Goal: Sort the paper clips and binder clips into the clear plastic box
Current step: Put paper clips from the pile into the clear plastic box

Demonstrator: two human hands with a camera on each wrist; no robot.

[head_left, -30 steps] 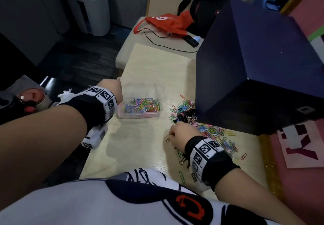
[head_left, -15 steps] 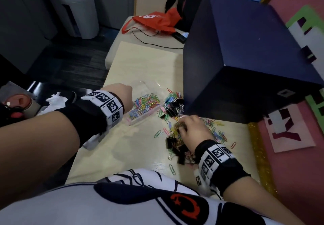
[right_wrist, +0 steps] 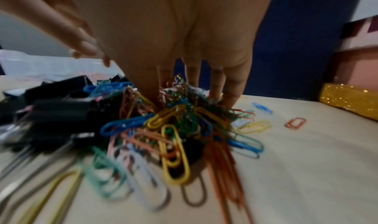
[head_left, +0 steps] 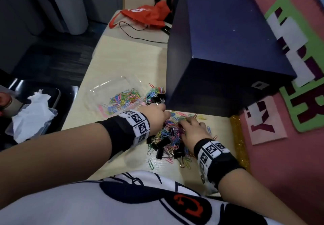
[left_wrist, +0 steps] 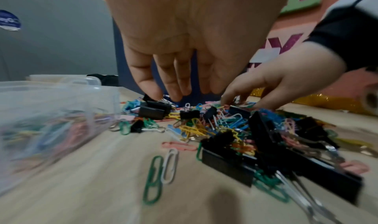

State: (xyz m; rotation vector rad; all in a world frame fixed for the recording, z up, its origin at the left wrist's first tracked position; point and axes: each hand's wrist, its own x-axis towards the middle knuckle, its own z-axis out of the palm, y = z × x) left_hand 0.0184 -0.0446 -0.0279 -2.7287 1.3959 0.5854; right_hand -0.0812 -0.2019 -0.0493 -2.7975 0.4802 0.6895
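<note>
A clear plastic box (head_left: pixel 105 88) (left_wrist: pixel 61 98) sits left of centre on the pale table, holding several coloured paper clips (head_left: pixel 124 98). To its right spreads a mixed pile (head_left: pixel 170 137) (right_wrist: pixel 174 122) of coloured paper clips and black binder clips (head_left: pixel 158 99) (left_wrist: pixel 153 110) (right_wrist: pixel 61 106). My left hand (head_left: pixel 165 114) (left_wrist: pixel 174 90) hovers with straight fingers just over the black binder clips at the pile's far edge, holding nothing. My right hand (head_left: pixel 185 123) (right_wrist: pixel 190 85) (left_wrist: pixel 266 85) presses straight fingers down into the paper clips beside it.
A big dark blue box (head_left: pixel 219 58) stands right behind the pile. A gold glitter strip (head_left: pixel 239 146) and pink mat (head_left: pixel 280 154) border the table on the right. A red bag (head_left: pixel 145 16) and black cable (head_left: pixel 140 37) lie at the back. White tissue (head_left: pixel 31 116) sits off the left edge.
My left hand has left the clear box and reached right, over the pile. My right hand has moved from the pile's near side deeper in, toward the blue box.
</note>
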